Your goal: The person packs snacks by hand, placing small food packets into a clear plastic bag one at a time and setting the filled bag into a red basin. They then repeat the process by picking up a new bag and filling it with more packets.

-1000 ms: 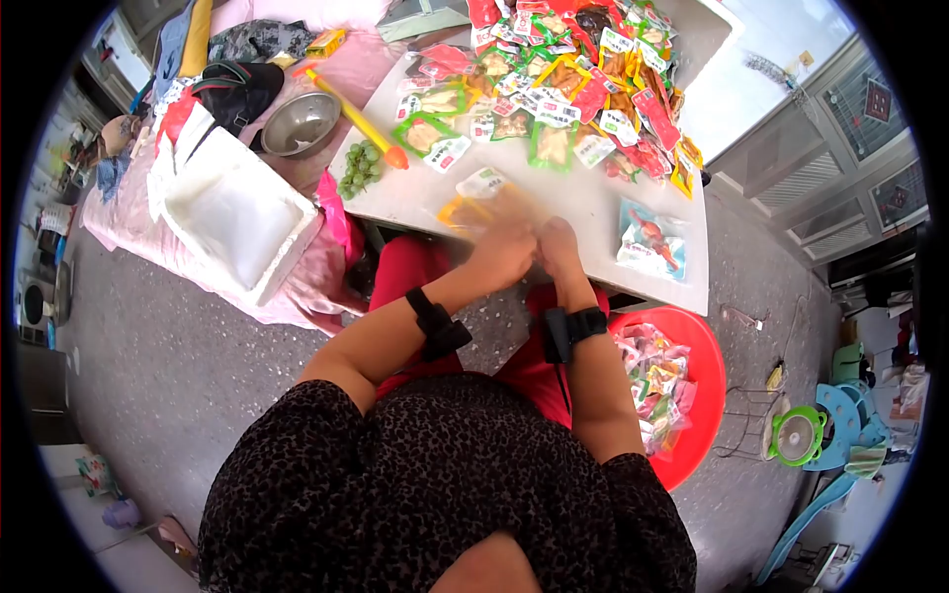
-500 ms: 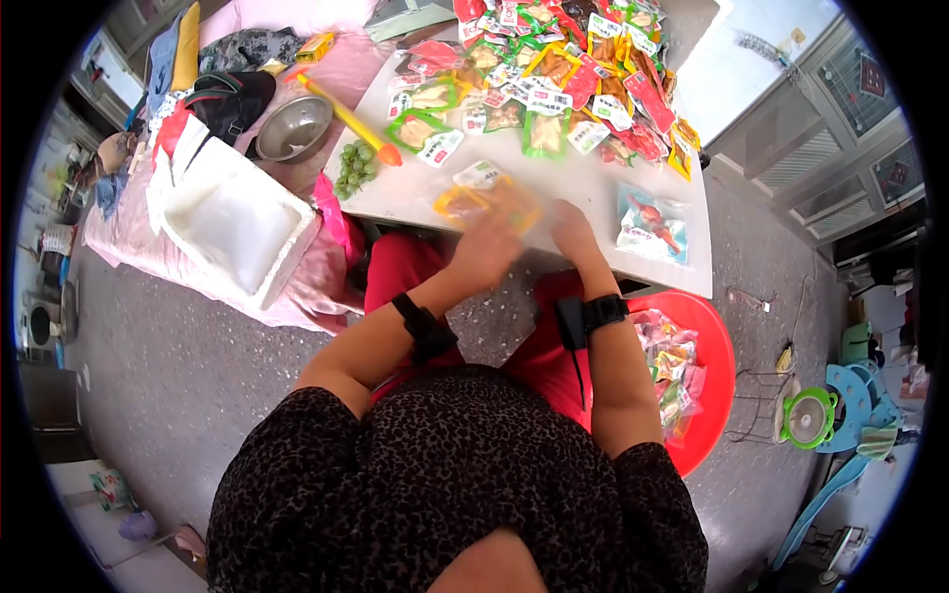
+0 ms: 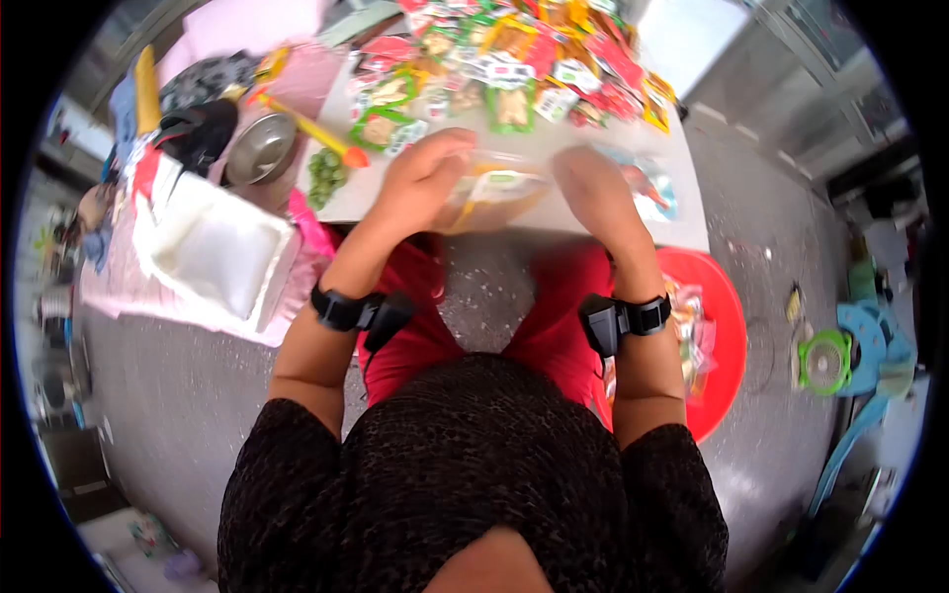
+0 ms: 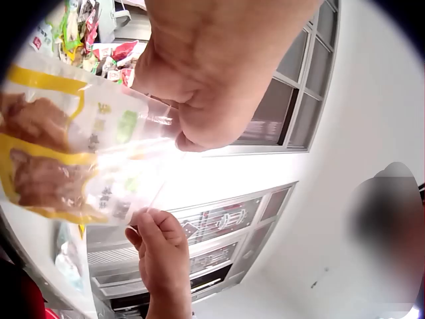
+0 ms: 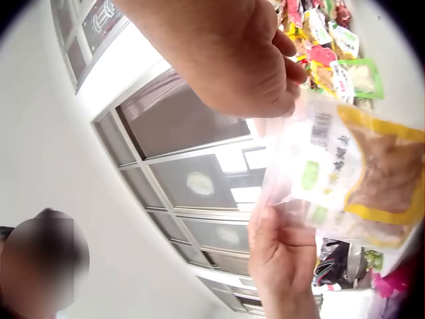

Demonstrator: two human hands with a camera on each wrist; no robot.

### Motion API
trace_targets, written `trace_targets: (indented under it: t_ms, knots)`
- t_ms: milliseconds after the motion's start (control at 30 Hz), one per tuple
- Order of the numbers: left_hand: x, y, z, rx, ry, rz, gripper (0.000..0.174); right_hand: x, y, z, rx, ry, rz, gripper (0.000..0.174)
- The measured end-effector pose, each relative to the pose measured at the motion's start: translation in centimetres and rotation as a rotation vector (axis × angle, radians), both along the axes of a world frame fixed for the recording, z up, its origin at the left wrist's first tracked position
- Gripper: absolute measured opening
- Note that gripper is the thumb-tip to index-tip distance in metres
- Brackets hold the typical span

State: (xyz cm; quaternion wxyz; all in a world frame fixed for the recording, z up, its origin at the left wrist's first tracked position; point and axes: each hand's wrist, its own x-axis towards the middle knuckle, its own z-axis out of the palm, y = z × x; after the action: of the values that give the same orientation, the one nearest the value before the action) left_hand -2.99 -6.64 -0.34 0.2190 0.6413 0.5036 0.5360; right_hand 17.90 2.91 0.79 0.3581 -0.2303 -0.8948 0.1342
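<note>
Between my two hands hangs a clear plastic bag (image 5: 272, 193). Inside it are two yellow-edged snack packets (image 4: 46, 119) with brown pieces showing through. My left hand (image 3: 425, 183) pinches one top corner of the bag, its thumb lying along the film in the right wrist view. The opposite corner is pinched by my right hand (image 4: 159, 246), thumb against fingertips. In the head view the bag overlaps the table's front edge and is blurred.
A heap of snack packets (image 3: 514, 59) covers the back of the white table (image 3: 682, 212). Another bagged item (image 3: 647, 188) lies right of my right hand. Grapes (image 3: 326, 176) and a yellow stick (image 3: 311, 128) lie left. A red basin (image 3: 727, 346) with packets stands below right.
My hands were close together at the table's front edge, by the yellow packets. They have since moved apart, with the clear bag held between them. The head view has shifted.
</note>
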Motion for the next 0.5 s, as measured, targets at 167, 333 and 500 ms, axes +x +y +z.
trace_targets:
  t_ms: [167, 333, 500]
  knots:
    - [2.6, -2.6, 1.0, -0.122, -0.205, -0.240, 0.016, 2.5, -3.6, 1.1, -0.061, -0.127, 0.129, 0.018]
    - [5.0, -4.5, 0.4, -0.246, -0.235, -0.360, 0.016, 4.0, -6.6, 0.7, -0.216, -0.189, 0.158, 0.011]
    - [6.2, -4.3, -0.4, -0.326, -0.344, -0.435, 0.016, 7.4, -7.3, 0.1, -0.294, -0.167, 0.135, 0.011]
